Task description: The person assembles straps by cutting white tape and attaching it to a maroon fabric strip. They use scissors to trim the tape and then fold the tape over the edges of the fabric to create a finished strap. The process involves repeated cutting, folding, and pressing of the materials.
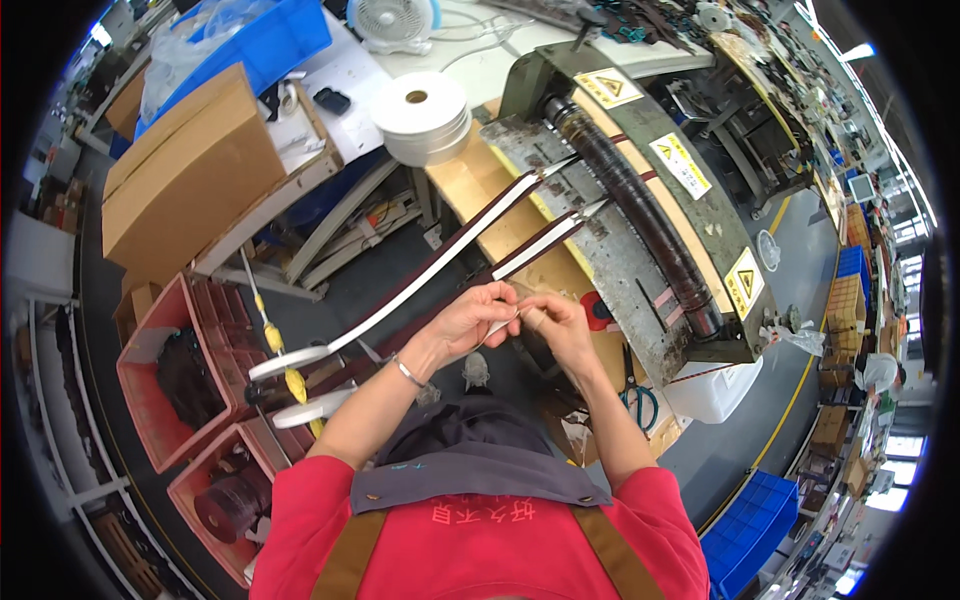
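Note:
In front of my body, my left hand [468, 322] and my right hand [562, 332] meet with fingertips pinched together. Between them is a thin pale strip [497, 327], mostly covered by the fingers; its exact kind is too small to make out. Just beyond the hands, a dark red band with a white strip on it [535, 248] runs up to a roller machine [645, 205]. A second white strip on a dark red band [430, 268] lies to its left and leads down to a white reel [290, 362]. Dark-handled scissors [638, 395] rest right of my right forearm.
A large white spool [420, 112] stands on the bench beyond the bands. To the left are a cardboard box [190, 180] and red crates [160, 400]. A white plastic container [715, 392] sits under the machine's near end, and a blue crate [750, 535] is at lower right.

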A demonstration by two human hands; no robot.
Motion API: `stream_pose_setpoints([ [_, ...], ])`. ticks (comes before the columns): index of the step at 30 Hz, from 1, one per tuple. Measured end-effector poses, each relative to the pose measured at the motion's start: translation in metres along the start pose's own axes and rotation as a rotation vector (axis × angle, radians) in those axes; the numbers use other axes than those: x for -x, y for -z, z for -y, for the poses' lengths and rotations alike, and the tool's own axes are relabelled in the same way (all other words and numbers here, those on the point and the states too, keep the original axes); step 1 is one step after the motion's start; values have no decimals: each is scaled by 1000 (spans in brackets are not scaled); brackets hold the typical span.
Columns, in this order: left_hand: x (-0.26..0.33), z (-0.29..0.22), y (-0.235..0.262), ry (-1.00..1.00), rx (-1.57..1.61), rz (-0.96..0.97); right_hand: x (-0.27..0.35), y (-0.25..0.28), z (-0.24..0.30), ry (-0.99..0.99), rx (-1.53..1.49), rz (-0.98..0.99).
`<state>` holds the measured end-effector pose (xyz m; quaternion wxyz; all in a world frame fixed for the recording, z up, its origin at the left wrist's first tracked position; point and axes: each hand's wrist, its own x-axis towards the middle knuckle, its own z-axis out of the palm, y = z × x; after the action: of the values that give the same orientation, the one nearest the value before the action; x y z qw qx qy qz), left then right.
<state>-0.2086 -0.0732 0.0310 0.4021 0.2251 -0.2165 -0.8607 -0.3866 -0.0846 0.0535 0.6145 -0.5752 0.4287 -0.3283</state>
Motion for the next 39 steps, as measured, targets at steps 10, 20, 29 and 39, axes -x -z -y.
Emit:
stream_pose_setpoints([
  [10, 133, -61, 80, 5, -886, -535, -11, 7, -2, 24, -170, 32],
  [20, 257, -51, 61, 117, -1109, -868, -11, 16, -16, -13, -225, 1],
  [29, 306, 10, 48, 394, -1600, -937, -12, 25, -20, -84, -322, 8],
  [39, 178, -23, 12, -185, -1194, -786, -11, 15, 4, -112, -281, 140],
])
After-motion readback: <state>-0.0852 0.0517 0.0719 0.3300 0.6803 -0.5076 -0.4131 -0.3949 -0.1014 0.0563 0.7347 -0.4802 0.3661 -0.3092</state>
